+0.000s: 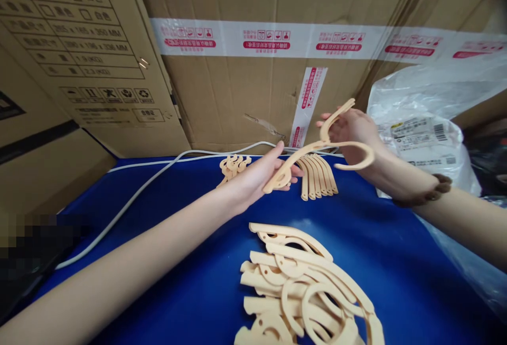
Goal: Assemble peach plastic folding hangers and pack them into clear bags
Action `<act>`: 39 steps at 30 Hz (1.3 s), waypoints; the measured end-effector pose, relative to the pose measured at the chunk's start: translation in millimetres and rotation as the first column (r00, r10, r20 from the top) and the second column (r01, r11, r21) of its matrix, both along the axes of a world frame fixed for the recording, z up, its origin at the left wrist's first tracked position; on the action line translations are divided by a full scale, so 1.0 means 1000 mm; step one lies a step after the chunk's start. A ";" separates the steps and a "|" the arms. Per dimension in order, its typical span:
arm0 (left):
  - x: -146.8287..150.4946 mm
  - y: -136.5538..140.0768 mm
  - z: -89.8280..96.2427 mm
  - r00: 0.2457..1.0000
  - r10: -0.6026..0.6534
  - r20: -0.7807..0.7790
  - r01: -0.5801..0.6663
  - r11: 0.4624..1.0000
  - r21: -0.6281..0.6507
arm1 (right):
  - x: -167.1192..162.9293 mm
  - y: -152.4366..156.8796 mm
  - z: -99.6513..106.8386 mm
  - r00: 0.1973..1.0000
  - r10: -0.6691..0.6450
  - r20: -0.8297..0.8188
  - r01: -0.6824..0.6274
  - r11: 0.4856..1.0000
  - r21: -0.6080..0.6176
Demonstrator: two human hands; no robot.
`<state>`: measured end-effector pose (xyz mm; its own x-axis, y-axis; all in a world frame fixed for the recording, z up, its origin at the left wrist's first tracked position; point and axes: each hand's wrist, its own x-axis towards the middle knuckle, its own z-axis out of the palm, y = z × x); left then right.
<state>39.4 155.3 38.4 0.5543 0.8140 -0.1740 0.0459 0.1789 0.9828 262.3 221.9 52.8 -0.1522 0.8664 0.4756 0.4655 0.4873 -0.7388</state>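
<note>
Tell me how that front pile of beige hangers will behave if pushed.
The pile would probably spread rather than move as one: it looks loosely overlapped, with no visible tie. Its hooks and curved arms cross, so some may snag. Rolling seems unlikely, given how flat most lie.

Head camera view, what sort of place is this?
Perhaps a storeroom or packing corner: cardboard boxes stand behind, a labelled plastic bag sits at the right, and beige hanger-like pieces lie piled in front.

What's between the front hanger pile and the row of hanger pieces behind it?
Head view: a bare strip of blue surface between the hanger pile and the row of hanger pieces.
</note>
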 end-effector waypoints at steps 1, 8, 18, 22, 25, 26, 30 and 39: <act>0.000 0.000 0.001 0.994 0.045 0.095 -0.035 0.993 -0.110 | -0.001 -0.006 -0.001 0.996 -0.026 -0.083 0.024 0.999 -0.025; -0.014 0.007 0.004 0.965 0.199 0.169 -0.162 0.964 -0.211 | 0.000 -0.040 -0.001 0.999 0.015 -0.033 -0.019 0.992 -0.121; -0.010 0.000 0.011 0.983 -0.114 0.147 0.148 0.957 -0.248 | -0.022 -0.062 -0.002 0.525 -0.225 0.821 -0.031 0.959 0.282; -0.013 0.000 0.015 0.972 -0.226 0.058 0.233 0.958 -0.168 | -0.021 -0.066 -0.002 0.386 -0.220 0.896 -0.180 0.935 0.307; -0.012 -0.002 0.015 0.970 -0.234 -0.061 0.228 0.970 -0.090 | -0.023 -0.066 -0.002 0.420 -0.122 0.899 -0.165 0.964 0.207; -0.011 -0.003 0.013 0.970 -0.217 -0.113 0.212 0.976 -0.051 | -0.024 -0.065 -0.001 0.473 -0.054 0.879 -0.153 0.978 0.142; -0.011 -0.003 -0.002 0.940 -0.033 -0.340 0.112 0.970 0.216 | -0.018 -0.053 0.004 0.666 0.163 0.728 -0.083 0.986 -0.145; -0.018 0.009 -0.008 0.849 0.276 -0.451 0.019 0.836 0.548 | 0.031 -0.021 -0.018 0.412 -0.220 0.884 0.366 0.929 0.060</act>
<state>21.1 164.6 30.2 0.3940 0.9162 0.0735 0.5613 -0.3032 0.7701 293.4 200.9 34.3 -0.1429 0.9801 0.1380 0.9866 0.1299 0.0986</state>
